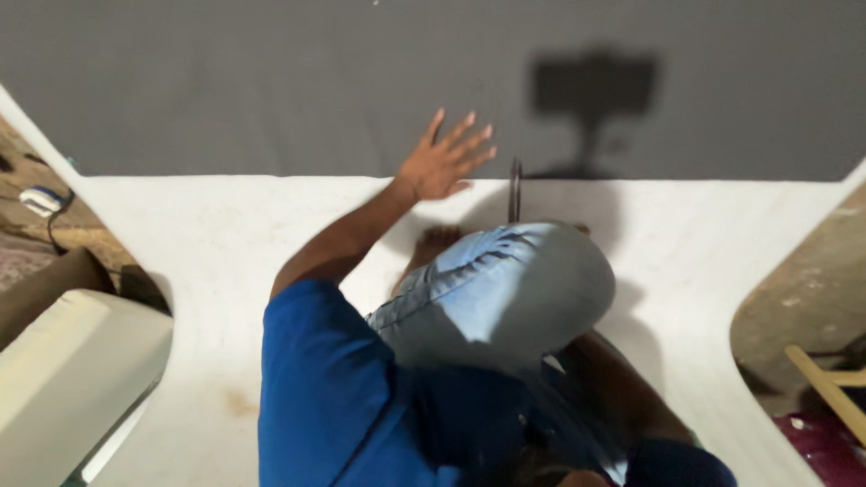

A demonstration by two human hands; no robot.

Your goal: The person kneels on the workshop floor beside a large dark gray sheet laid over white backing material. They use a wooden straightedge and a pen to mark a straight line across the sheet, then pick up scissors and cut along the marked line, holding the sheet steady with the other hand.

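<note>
- The left hand (444, 160) is lifted with all its fingers spread wide apart and the palm turned toward the grey cloth (271, 81); it holds nothing, and whether the fingertips touch the cloth or float just over it I cannot tell. Spread flat like that, it looks set to press or smooth the fabric rather than pinch it.
- Directly under that hand, toward the body, the grey cloth's near edge meets the white table (207, 261), so the hand sits right at the border between the two.
- Just beside the hand, on its right, a thin dark rod (515, 189) stands up at the cloth's edge, with a boxy shadow thrown on the cloth beyond it.
- Nearer the body from the hand, a knee in light blue denim (505, 298) rests up on the table top, probably so the person can lean far enough to reach the cloth; a bare foot shows dimly behind it.
- The right hand is not in view: only its forearm runs down beside the knee, so its grip cannot be told.
- Further out, left of the hand and beyond the table's curved cut-out, lies a cream-coloured casing (72, 361); far to the right, a wooden frame (825, 383) stands over something dark red.
</note>
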